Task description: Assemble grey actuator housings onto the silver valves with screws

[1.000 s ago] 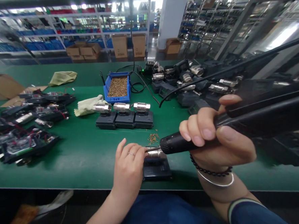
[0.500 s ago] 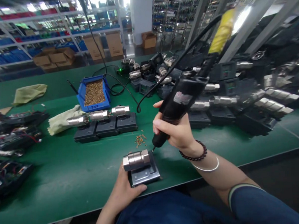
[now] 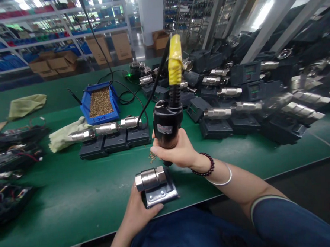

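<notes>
My right hand [image 3: 175, 151] is wrapped round a black electric screwdriver [image 3: 167, 119], its cable end bound in yellow tape. The tool stands nearly upright, with its lower end behind the metal fitting at the far side of a dark housing [image 3: 162, 194]; its bit is hidden. My left hand [image 3: 140, 207] grips this housing at its left and near sides, close to the table's front edge. A shiny hex-ended metal fitting [image 3: 150, 179] lies across the housing's top. Small brass-coloured screws [image 3: 152, 157] are scattered just beyond, partly covered by my right hand.
A blue bin [image 3: 103, 116] full of small screws stands at the back left. Near it are a pale glove [image 3: 67, 135] and three housings with fittings [image 3: 115, 141]. Opened housings [image 3: 10, 200] lie at left, many finished-looking units [image 3: 229, 127] at right. A cable [image 3: 149, 102] hangs across.
The screwdriver has swung from leaning right to nearly upright, and my right hand has shifted left with it. My left hand and the housing have stayed in place.
</notes>
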Tool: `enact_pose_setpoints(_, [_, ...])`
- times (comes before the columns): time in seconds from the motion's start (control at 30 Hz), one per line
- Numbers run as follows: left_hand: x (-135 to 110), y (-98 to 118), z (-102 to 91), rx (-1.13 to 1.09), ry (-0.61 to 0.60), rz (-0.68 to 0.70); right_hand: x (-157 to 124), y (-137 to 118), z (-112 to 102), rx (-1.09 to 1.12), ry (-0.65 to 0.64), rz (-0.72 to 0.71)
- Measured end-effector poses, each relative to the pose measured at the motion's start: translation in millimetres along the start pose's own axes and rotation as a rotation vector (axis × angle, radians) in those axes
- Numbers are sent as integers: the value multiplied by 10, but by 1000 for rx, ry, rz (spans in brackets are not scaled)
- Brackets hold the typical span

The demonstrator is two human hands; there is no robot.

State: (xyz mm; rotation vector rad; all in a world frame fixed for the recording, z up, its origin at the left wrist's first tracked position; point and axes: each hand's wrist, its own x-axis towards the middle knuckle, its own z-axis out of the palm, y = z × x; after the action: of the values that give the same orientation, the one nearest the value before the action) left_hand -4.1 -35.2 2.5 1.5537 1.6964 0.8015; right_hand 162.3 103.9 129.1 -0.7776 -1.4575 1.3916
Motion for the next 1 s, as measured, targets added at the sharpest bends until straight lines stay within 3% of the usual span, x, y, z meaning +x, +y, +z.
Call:
enact_pose_setpoints(0.27, [2, 14, 28, -10, 9, 9, 154, 44, -49, 132, -214, 54])
enact_pose_setpoints(0.47, [-9, -45, 46, 0, 27, 25, 247, 119, -135, 298, -95, 20])
enact_pose_setpoints(0.77, [6, -13, 52, -11, 41, -5, 194, 85, 3, 196, -242, 73])
enact_pose_setpoints(0.93, [0, 40, 58, -25, 75, 3, 235, 27, -55, 220, -378, 75])
enact_pose_setpoints(1.0, [-8, 37, 66, -25, 79, 9, 275, 2, -103, 256, -375, 41])
